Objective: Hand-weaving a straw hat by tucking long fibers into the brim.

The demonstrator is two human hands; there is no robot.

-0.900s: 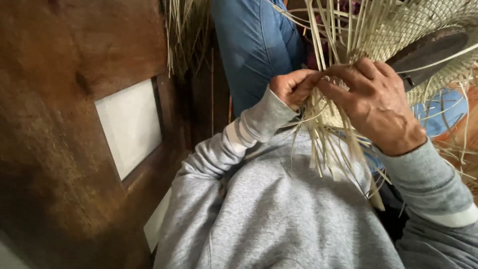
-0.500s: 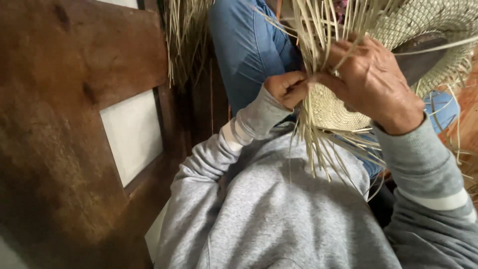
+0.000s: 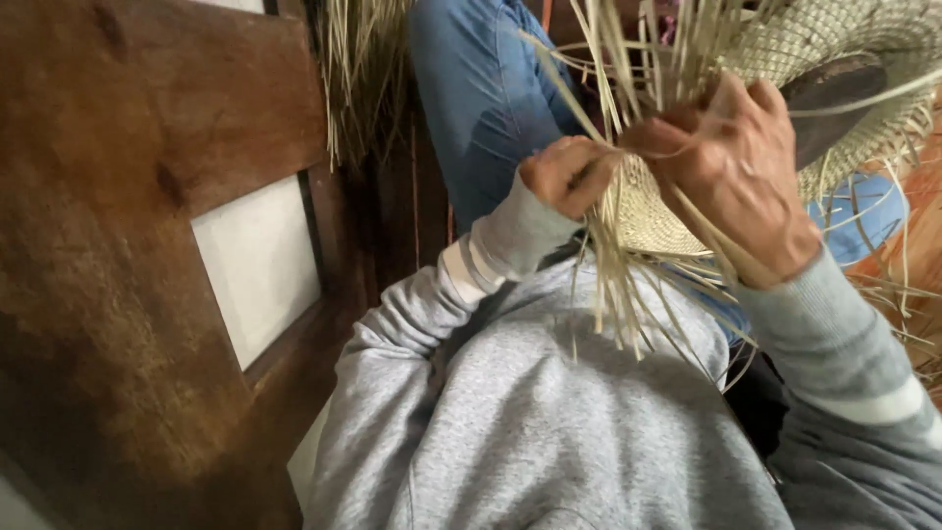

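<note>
Head view looks down over a grey sweatshirt (image 3: 549,432) with pale bands at the cuffs. Just past the chest, loose straw strands (image 3: 628,285) hang from a half-woven straw hat (image 3: 785,59) held up in front of the body. Left hand (image 3: 567,175) is clenched on a bunch of strands at the hat's edge. Right hand (image 3: 731,172) lies over the weave, fingers curled and pinching more strands that fan upward. Both hands sit close together, nearly touching. A dark rounded form (image 3: 834,93) shows inside the hat's crown. Beyond the hands, blue jeans (image 3: 481,88) appear. More straw (image 3: 358,69) hangs beside a wooden door (image 3: 128,245) with a white panel (image 3: 257,263) on the left.
</note>
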